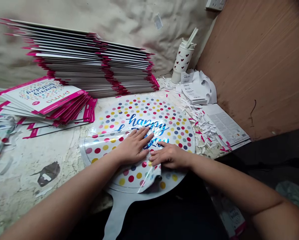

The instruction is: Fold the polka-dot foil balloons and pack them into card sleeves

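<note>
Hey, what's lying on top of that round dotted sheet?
The left hand, the right hand and a dotted flap. What's beneath them, including part of the blue lettering, can't be seen.

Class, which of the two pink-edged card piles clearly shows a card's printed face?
The low pile at far left: its top card shows upside-down blue lettering, while the tall stack shows mainly edges.

Dotted balloon [137, 166]: glossy, smooth film | lettering [149, 124]: metallic | cards [46, 96]: paper | tabletop [72, 146]: rough
</note>
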Demonstrator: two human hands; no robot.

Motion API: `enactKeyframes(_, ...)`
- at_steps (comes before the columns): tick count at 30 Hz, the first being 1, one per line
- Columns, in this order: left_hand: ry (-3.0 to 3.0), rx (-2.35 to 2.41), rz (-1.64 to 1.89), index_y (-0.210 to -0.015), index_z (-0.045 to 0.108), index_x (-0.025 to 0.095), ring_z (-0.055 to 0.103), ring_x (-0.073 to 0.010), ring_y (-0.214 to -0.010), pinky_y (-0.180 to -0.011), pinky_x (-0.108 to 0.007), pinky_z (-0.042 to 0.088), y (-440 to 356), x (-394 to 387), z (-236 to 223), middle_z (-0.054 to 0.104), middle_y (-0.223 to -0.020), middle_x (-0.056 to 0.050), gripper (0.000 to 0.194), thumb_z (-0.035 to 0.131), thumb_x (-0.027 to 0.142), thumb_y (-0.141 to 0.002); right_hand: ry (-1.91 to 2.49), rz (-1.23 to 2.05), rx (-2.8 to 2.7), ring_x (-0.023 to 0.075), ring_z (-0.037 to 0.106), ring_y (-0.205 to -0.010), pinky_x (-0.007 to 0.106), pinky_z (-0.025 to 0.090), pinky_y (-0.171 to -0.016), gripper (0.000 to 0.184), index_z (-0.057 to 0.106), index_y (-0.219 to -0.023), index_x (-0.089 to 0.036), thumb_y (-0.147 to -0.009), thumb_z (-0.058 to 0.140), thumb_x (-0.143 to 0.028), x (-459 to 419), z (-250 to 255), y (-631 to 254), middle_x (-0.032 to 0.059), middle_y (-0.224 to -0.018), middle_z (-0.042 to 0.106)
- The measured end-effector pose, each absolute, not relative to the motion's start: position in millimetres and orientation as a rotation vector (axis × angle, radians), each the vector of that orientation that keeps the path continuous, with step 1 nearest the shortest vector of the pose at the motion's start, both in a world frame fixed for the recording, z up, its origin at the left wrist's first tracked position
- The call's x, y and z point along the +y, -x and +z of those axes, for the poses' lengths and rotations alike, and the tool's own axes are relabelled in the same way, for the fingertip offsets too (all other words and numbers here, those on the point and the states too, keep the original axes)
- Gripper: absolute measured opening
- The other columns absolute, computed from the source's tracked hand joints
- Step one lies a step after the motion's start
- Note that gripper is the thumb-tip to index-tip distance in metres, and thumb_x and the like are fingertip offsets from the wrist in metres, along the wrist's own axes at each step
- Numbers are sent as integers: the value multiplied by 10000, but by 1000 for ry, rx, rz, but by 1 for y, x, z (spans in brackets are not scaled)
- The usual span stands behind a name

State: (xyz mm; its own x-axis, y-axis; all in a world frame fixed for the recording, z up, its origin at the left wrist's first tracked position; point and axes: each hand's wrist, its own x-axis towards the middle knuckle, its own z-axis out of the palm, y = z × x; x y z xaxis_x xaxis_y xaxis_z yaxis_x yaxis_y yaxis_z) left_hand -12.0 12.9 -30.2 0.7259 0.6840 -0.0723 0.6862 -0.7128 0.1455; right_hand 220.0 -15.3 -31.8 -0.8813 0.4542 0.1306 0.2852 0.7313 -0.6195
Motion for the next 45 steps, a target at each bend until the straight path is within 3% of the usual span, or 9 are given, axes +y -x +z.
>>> enactKeyframes(5,-2633,1431,-30,-1428,185,190,143,-234,-1380,-1102,-455,145,32,18,-36,212,-1491,-57,578,225,458,-918,956,1103,-2489,131,611,-708,287,443,-792,319,642,-790,-179,-915,376,-301,1,-11,-207,1,-723,665)
enactKeyframes(8,-2601,1451,-94,-1431,166,194,153,-247,-1377,-1095,-474,163,48,20,-40,201,-1492,-53,597,281,439,-899,1392,1117,-2303,124,537,-612,226,394,-575,400,569,-667,-178,-916,350,-402,17,-4,-185,-7,-640,580)
enactKeyframes(14,-2512,1789,-126,-1400,295,196,246,-324,-1338,-1036,-600,220,133,-11,-34,337,-1437,-97,547,302,395,-890,1788,1042,-2165,151,516,-584,247,344,-515,426,523,-601,-181,-909,354,-422,40,-12,-158,29,-634,568)
enactKeyframes(18,-2342,2293,378,-1423,232,178,286,-376,-1312,-1014,-601,301,150,-58,-8,318,-1450,-125,580,352,343,-880,1876,978,-2161,172,535,-607,261,353,-529,412,552,-612,-180,-903,376,-412,44,-15,-154,49,-655,592)
enactKeyframes(22,-2756,1691,685,-1448,87,219,272,-286,-1339,-1071,-478,301,82,-94,-9,258,-1482,-91,663,402,283,-868,1904,933,-2186,156,540,-551,251,369,-508,441,572,-615,-181,-911,354,-427,44,-13,-153,38,-603,593)
enactKeyframes(29,-2774,1660,316,-1440,112,103,303,-315,-1317,-1028,-460,325,35,-108,-59,312,-1431,-196,723,374,458,-868,1569,337,-2285,255,551,-1023,373,426,-824,380,513,-1180,-138,-935,335,-368,9,-14,-147,150,-1101,613)
enactKeyframes(36,-2740,1667,257,-1439,115,103,285,-303,-1326,-1034,-462,327,42,-109,-55,278,-1445,-191,723,396,446,-867,1396,436,-2637,303,217,-1353,563,154,-1072,652,281,-1393,-96,-892,340,-509,14,-18,-160,171,-1460,258)
enactKeyframes(41,-2706,1637,240,-1423,193,101,278,-294,-1328,-1031,-465,343,41,-109,-50,300,-1438,-182,676,393,438,-872,774,103,-2838,258,257,-1345,520,178,-1086,378,477,-1252,-143,-882,409,-177,6,-13,-177,142,-1413,370)
enactKeyframes(45,-2641,1675,232,-1333,384,56,399,-286,-1267,-997,-429,409,40,-100,-36,432,-1364,-181,608,411,431,-855,720,-245,-2715,244,503,-1169,545,187,-1086,299,626,-876,-160,-904,335,-96,-17,-7,-173,86,-969,673)
